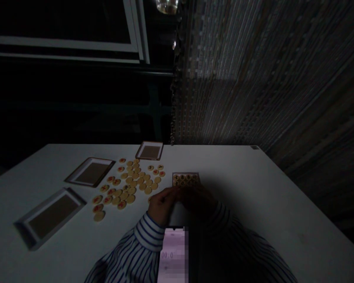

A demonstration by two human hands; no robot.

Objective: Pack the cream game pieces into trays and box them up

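My left hand is at the near left corner of a small box, its fingers drawn together; whatever they hold is too dark to make out. My right hand lies in deep shadow at the box's near side, and its fingers cannot be told apart. Inside the box, Chinese chess pieces with black characters stand in rows, the nearer part covered by my hands. To the left, several loose Chinese chess pieces are scattered flat, some with red characters, a few with black, many blank side up.
Three shallow box parts lie on the white table: one at the far edge, one on the left, one at the near left. A lit phone is in front of me. A string curtain hangs behind.
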